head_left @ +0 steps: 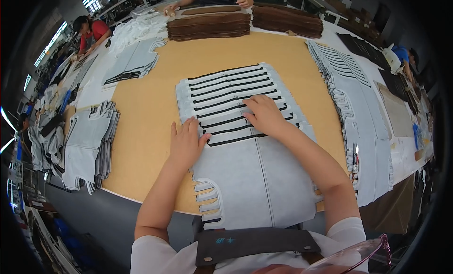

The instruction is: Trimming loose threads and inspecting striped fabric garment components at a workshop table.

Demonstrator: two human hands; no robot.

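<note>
Overlapping light grey cut panels [233,175], perhaps leather or coated fabric, lie in front of me, their lower end reaching the table's near edge. Black-edged strips run across their upper part. My left hand [185,143] rests on the left border of the strips, palm down with the fingers apart. Over the middle of the strips, my right hand [263,114] touches them with bent fingertips, thumb and forefinger a little apart. Whether it pinches a strip cannot be told. A seam runs down the lower grey part, and notched tabs line its left side.
Grey panel stacks lie at the left [83,139], upper left [136,58] and right [368,132], the right one with a small pointed tool [355,159] on it. Brown stacks [208,26] stand at the far edge, near a person's hands [244,2]. Other people work left and right.
</note>
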